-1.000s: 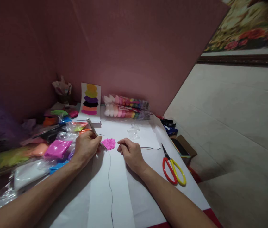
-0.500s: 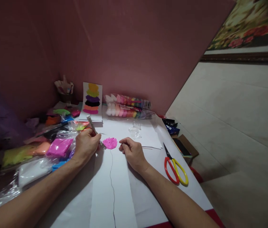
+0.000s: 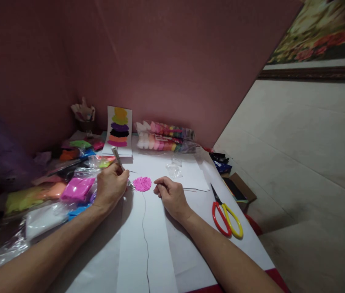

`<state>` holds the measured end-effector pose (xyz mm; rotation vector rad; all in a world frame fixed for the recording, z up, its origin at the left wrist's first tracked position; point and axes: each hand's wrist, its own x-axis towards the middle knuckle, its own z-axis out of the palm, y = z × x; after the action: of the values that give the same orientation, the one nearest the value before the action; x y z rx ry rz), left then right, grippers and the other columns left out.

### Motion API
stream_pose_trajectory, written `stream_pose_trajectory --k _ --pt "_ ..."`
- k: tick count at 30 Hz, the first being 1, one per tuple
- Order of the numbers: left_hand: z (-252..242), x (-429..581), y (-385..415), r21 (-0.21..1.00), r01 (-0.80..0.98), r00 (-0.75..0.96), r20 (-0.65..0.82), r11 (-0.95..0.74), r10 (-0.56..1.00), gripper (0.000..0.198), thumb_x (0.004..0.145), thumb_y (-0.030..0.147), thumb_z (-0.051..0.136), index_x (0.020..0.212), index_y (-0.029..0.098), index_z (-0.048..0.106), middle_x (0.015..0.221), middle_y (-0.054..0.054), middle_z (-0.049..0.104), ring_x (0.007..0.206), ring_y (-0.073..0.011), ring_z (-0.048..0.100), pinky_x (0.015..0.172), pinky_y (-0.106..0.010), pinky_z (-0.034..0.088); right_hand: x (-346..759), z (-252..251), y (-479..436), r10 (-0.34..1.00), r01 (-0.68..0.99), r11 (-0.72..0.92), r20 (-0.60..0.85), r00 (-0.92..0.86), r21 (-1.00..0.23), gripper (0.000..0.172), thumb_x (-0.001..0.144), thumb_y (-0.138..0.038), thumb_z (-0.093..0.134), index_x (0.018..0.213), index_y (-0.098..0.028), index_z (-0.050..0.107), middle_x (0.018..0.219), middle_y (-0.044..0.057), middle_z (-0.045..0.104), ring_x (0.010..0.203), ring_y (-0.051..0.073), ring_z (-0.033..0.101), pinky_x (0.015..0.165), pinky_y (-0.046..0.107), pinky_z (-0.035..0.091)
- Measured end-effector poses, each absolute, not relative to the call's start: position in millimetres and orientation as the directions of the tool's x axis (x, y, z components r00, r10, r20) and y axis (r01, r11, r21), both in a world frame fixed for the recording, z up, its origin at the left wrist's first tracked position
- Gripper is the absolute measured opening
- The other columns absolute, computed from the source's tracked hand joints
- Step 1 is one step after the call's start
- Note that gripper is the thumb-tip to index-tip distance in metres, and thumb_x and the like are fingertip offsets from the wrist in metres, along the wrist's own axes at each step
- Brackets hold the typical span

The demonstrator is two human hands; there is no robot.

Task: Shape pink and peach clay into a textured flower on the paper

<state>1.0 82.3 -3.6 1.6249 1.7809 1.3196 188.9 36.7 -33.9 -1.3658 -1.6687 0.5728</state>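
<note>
My left hand (image 3: 113, 184) is closed around a metal fork (image 3: 116, 155), its patterned handle tilted up and back. The fork's prongs are at the left edge of a flat, round patch of bright pink clay (image 3: 142, 184) with ridges across it. This patch lies on a long white paper strip (image 3: 157, 244), at the top of a thin wavy dark line (image 3: 145, 236). To the right of the clay rests my right hand (image 3: 172, 197), its fingers curled loosely together, with nothing visible in them and a small gap to the clay.
Bagged coloured clay (image 3: 77, 189) crowds the left side. Behind stand a card with coloured bands (image 3: 119, 134), a cup of tools (image 3: 84, 118) and packs of clay (image 3: 163, 138). Scissors (image 3: 225, 215) lie at right, clear plastic (image 3: 174, 170) behind my right hand.
The fork's prongs have shifted slightly at the clay's left edge. My right hand has stayed in place, and the view has moved a touch.
</note>
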Motion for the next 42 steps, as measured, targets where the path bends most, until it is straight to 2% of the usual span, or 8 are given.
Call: stream_pose_trajectory --k 7,11,20,26,42 --pt "-3 0 80 0.798 0.582 -0.308 0.391 -0.154 0.867 0.015 0.071 0.033 0.054 0.060 0.023 0.052 0.053 0.002 0.055 0.055 -0.0183 0.056 0.059 -0.030 0.040 189 -33 37 0.943 0.540 0.283 0.334 -0.004 -0.793 0.021 0.085 -0.016 0.046 0.091 -0.023 0.065 0.072 -0.003 0.071 0.067 0.014 0.064 0.064 0.025 0.049" --pt "-1 2 77 0.832 0.530 -0.323 0.378 -0.165 0.867 0.015 0.072 0.035 0.056 0.063 0.023 0.054 0.051 0.003 0.055 0.050 -0.0171 0.054 0.056 -0.029 0.041 189 -34 37 0.944 0.543 0.281 0.331 -0.005 -0.792 0.021 0.086 -0.016 0.046 0.091 -0.023 0.065 0.072 -0.002 0.071 0.067 0.014 0.064 0.064 0.025 0.049" --pt "-6 8 74 0.874 0.444 -0.219 0.317 -0.195 0.923 0.018 0.073 0.037 0.059 0.063 0.021 0.057 0.051 0.003 0.060 0.043 -0.0147 0.054 0.049 -0.027 0.042 189 -34 38 0.939 0.529 0.296 0.344 -0.008 -0.795 0.021 0.085 -0.014 0.047 0.092 -0.022 0.065 0.072 -0.002 0.071 0.067 0.014 0.064 0.064 0.025 0.050" --pt "-3 11 71 0.862 0.466 -0.190 0.317 -0.199 0.929 0.019 0.071 0.035 0.059 0.058 0.021 0.053 0.045 0.004 0.054 0.044 -0.0146 0.052 0.048 -0.026 0.039 189 -35 38 0.937 0.515 0.305 0.350 -0.011 -0.801 0.021 0.085 -0.014 0.047 0.092 -0.023 0.065 0.072 -0.002 0.070 0.067 0.014 0.065 0.064 0.026 0.050" --pt "-10 16 69 0.866 0.445 -0.103 0.303 -0.228 0.948 0.020 0.073 0.036 0.059 0.060 0.021 0.055 0.048 0.004 0.058 0.044 -0.0137 0.055 0.046 -0.025 0.041 189 -36 39 0.936 0.519 0.302 0.351 -0.004 -0.799 0.022 0.085 -0.014 0.047 0.092 -0.023 0.065 0.072 -0.002 0.071 0.067 0.014 0.065 0.064 0.025 0.050"
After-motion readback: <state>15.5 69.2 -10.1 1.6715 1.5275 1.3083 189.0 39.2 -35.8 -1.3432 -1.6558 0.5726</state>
